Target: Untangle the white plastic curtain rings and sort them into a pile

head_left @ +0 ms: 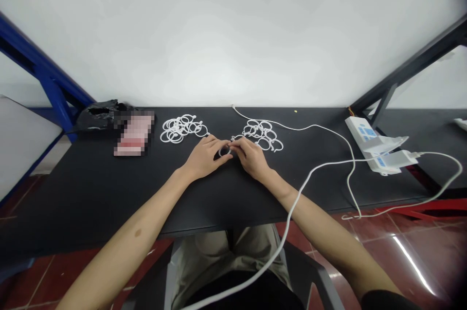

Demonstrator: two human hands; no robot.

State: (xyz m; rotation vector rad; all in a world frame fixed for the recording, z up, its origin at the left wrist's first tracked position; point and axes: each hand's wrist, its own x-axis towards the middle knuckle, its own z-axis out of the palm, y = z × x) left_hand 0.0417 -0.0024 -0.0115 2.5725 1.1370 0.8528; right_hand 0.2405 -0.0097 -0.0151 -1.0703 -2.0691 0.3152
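On the black table (91,188) my left hand (204,156) and my right hand (251,156) meet at the middle, both gripping one white plastic ring (225,152) between their fingertips. A pile of several white rings (181,128) lies just beyond my left hand. A second pile of white rings (262,134) lies just beyond my right hand, touching distance from its fingers.
A white cable (314,169) runs from the table's back edge across the right side and down over my right forearm. White power strips (375,147) sit at the right. A black bag (100,113) and a pink blurred packet (134,135) lie at the back left. A white wall stands behind.
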